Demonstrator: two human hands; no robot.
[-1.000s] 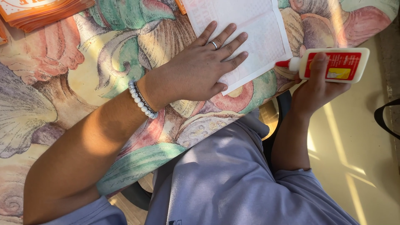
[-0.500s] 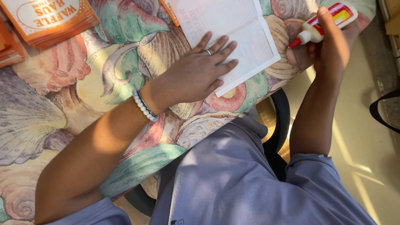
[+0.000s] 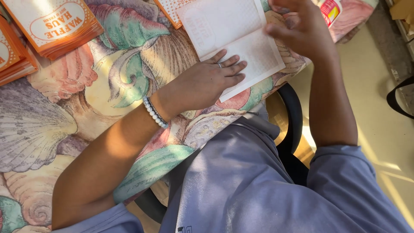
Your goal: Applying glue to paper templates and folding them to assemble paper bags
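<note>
Left hand flat on the paper, right hand carrying the glue bottle above its far side

Half a second ago the right hand (image 3: 302, 30) was out past the worktop's right edge with the glue bottle (image 3: 330, 9) tilted toward the sheet; now it has swung in over the white folded sheet (image 3: 235, 32), its fingers curled around the bottle, which is mostly cut off at the top of the view. The left hand (image 3: 207, 82) has stayed spread, palm down, on the sheet's near corner by the near edge of the shell-patterned worktop (image 3: 86, 99). Counted: one white sheet, one glue bottle, two orange stacks of printed paper (image 3: 56, 26) at the far left corner, one beaded bracelet (image 3: 154, 113) on the left wrist
</note>
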